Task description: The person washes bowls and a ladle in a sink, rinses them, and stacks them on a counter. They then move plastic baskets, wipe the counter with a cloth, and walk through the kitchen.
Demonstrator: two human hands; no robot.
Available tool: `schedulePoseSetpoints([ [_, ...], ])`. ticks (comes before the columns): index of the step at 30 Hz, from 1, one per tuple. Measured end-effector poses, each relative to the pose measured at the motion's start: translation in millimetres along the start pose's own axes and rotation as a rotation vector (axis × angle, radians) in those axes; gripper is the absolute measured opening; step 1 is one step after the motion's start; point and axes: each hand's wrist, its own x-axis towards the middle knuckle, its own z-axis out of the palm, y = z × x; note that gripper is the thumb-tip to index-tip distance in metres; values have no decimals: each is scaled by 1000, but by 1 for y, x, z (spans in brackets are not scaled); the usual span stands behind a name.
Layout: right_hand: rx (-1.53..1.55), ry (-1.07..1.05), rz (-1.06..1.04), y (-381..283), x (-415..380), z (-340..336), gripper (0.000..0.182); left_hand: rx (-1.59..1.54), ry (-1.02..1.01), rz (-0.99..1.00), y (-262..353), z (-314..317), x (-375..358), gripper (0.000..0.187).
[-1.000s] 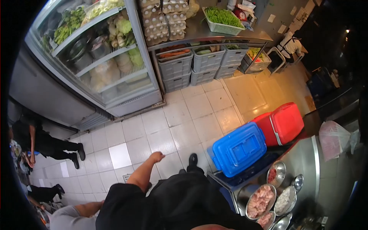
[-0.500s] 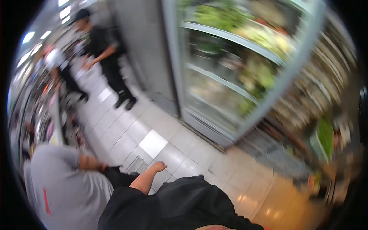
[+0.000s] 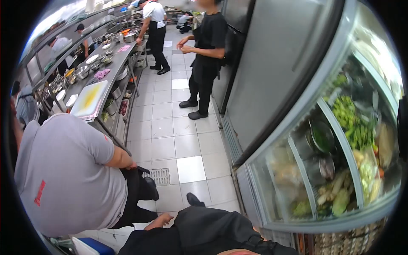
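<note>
My left hand (image 3: pixel 163 220) hangs low beside my black apron (image 3: pixel 216 227), above the tiled floor. Its fingers look loosely curled together, and nothing shows in them. My right hand is out of view. Nearest to my left hand is a person in a grey shirt (image 3: pixel 76 170), whose own hand (image 3: pixel 132 165) is by a small dark object. A glass-door fridge (image 3: pixel 248 182) with leafy greens and other vegetables on its shelves stands to the right, its door closed.
A steel counter (image 3: pixel 114 73) at left bears a white cutting board (image 3: pixel 89 100) with a yellow stain, and bowls. A person in black (image 3: pixel 208 38) stands in the aisle. Another, in white (image 3: pixel 154 25), is farther back. A floor drain (image 3: pixel 159 176) lies ahead.
The view has turned left and levelled, so the counter and aisle show more fully and the fridge sits farther right. My left hand appears lower in the view.
</note>
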Motion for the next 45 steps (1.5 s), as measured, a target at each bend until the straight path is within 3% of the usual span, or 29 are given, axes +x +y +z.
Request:
schedulePoseSetpoints([
  [1, -60, -17, -36, -32, 4, 0, 21, 64, -19, 209, 4, -8, 1, 48],
  [3, -180, -46, -116, -97, 10, 3, 21, -207, 132, -270, 16, -16, 19, 46],
  [6, -337, -65, -210, -196, 0, 4, 21, -533, 431, 144, 37, -57, -3, 46],
  [9, -442, -75, -277, -297, -30, 16, 21, -147, 102, -185, 53, -149, 82, 43],
  [10, -468, -73, -279, -328, -33, 23, 21, -330, 163, -153, 55, -169, 97, 41],
  [12, -563, -221, -336, -332, 75, 21, 23, -514, 229, -131, 87, -222, 103, 41],
  [13, -604, -294, -368, -333, 130, 19, 25, -707, 363, -40, 105, -243, 97, 38],
  [14, -606, -302, -372, -352, 140, 29, 25, -895, 498, 58, 117, -262, 90, 35],
  [16, -507, -204, -163, -392, 152, 50, 30, -990, 509, 84, 129, -294, 85, 34],
  [18, -559, -203, -204, -432, 171, 67, 31, -1085, 521, 111, 134, -325, 89, 33],
  [20, -614, -205, -246, -482, 183, 86, 32, -1186, 518, -5, 120, -330, 104, 33],
  [22, -710, -229, -162, -547, 176, 100, 31, -1138, 510, -131, 113, -336, 95, 33],
  [23, -587, -247, -182, -562, 204, 108, 28, -1022, 396, -205, 94, -337, 100, 35],
  [25, -685, -304, -148, -630, 215, 119, 29, -931, 320, -437, 68, -328, 123, 38],
  [28, -754, -364, -95, -698, 283, 137, 31, -1037, 356, -513, 69, -362, 103, 37],
  [33, -740, -375, -127, -832, 349, 179, 33, -1200, 602, -449, 86, -460, 117, 37],
  [35, -718, -384, -229, -884, 347, 203, 33, -1128, 642, -398, 90, -500, 130, 37],
  [41, -685, -363, -282, -991, 364, 285, 34, -730, 578, -275, 69, -638, 163, 36],
  [45, -728, -324, -256, -1026, 375, 334, 33, -647, 626, -213, 46, -757, 111, 36],
])
